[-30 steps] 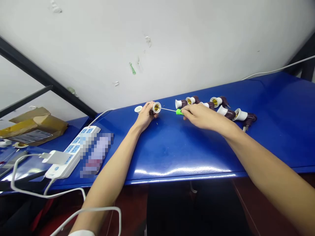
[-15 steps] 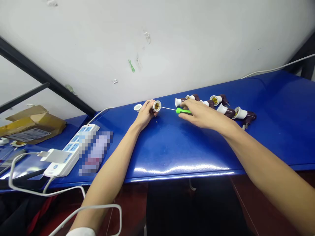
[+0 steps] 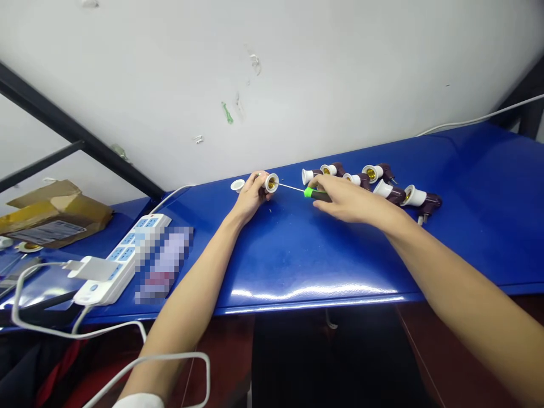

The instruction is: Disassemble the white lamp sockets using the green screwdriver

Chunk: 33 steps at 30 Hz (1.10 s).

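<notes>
My left hand [image 3: 251, 195] is closed round a lamp socket [image 3: 272, 182], its white rim and brass inside turned to the right. In my right hand [image 3: 340, 195] is a screwdriver [image 3: 317, 194] with a green and black handle. Its thin shaft points left, and the tip is inside the socket's mouth. A white round piece [image 3: 237, 185] lies on the table just left of my left hand. Around and beyond my right hand lie several white and dark-brown plug-in lamp sockets [image 3: 416, 196], some partly hidden by that hand.
The blue table [image 3: 323, 255] runs along a white wall. On the left lie a white power strip [image 3: 123, 260] with an adapter plugged in, a blurred-out object [image 3: 165, 263] and an opened brown package [image 3: 59, 218]. A white cable [image 3: 170, 358] crosses over my left forearm.
The screwdriver handle has turned in my right fingers, showing more black and less green. The shaft tip stays in the socket, and my left hand holds its place.
</notes>
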Each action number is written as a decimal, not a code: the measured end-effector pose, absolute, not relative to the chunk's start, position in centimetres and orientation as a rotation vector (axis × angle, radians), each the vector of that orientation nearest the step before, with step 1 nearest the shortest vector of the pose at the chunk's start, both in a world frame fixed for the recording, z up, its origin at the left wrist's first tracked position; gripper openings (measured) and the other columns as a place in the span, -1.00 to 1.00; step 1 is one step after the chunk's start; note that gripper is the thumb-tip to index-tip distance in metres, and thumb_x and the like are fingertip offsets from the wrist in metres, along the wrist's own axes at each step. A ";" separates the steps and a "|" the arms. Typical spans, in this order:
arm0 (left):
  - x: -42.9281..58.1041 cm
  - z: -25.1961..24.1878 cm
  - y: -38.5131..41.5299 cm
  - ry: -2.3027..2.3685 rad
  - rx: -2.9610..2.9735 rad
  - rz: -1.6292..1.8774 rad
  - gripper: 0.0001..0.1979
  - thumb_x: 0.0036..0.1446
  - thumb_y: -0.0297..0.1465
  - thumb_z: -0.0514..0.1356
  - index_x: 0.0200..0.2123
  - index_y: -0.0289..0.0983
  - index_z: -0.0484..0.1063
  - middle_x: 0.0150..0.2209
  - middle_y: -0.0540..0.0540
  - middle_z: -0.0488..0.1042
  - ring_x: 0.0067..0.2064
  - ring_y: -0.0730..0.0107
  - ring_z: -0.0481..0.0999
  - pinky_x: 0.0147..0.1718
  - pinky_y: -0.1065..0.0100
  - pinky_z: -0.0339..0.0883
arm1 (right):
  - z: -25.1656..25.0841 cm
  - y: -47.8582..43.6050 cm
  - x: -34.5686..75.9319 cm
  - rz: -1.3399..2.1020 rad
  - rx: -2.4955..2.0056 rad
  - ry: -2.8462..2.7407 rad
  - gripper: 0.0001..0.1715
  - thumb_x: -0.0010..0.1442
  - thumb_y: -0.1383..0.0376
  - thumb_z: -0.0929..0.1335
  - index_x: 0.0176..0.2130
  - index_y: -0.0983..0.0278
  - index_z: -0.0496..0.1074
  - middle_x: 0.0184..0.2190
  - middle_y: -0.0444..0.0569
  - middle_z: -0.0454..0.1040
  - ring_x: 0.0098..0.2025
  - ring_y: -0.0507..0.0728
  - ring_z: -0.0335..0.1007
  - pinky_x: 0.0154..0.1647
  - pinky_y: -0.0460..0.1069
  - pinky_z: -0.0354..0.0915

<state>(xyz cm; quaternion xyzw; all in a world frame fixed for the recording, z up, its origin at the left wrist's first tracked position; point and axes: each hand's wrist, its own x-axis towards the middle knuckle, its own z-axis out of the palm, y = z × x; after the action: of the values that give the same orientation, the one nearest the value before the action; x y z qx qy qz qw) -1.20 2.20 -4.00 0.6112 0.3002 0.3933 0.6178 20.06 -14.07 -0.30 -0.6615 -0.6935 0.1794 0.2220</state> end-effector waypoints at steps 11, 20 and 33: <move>-1.1 -3.9 2.0 0.731 1.379 0.915 -0.76 0.26 -0.22 0.37 -0.26 -0.23 0.43 -0.43 0.03 0.40 -0.50 0.52 0.35 -0.49 0.47 0.20 | -0.9 -13.9 20.2 0.425 -1.758 -1.941 -0.75 0.39 0.31 0.39 0.05 0.27 0.52 0.00 0.16 0.61 0.01 0.33 0.56 -0.01 0.12 0.41; -1.3 -4.3 2.4 0.714 1.426 0.911 -0.74 0.25 -0.19 0.35 -0.25 -0.23 0.42 -0.42 0.03 0.39 -0.49 0.52 0.34 -0.49 0.46 0.18 | -0.5 -14.0 20.0 0.461 -1.843 -1.902 -0.68 0.42 0.30 0.40 0.13 0.31 0.49 0.11 0.22 0.58 0.13 0.35 0.53 0.08 0.12 0.40; -1.5 -4.5 2.9 0.701 1.443 0.923 -0.74 0.26 -0.20 0.35 -0.27 -0.24 0.41 -0.46 0.03 0.41 -0.53 0.52 0.35 -0.49 0.46 0.20 | -0.6 -14.2 19.3 0.445 -1.767 -1.894 -0.67 0.56 0.21 0.24 0.07 0.30 0.51 0.01 0.19 0.63 0.00 0.34 0.58 -0.03 0.12 0.38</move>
<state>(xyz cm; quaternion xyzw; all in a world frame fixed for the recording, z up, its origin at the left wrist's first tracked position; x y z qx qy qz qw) -1.55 2.87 -4.50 0.6229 0.3026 0.3984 0.6015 19.29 -14.21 -0.65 -0.6504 -0.6970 0.1638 0.2538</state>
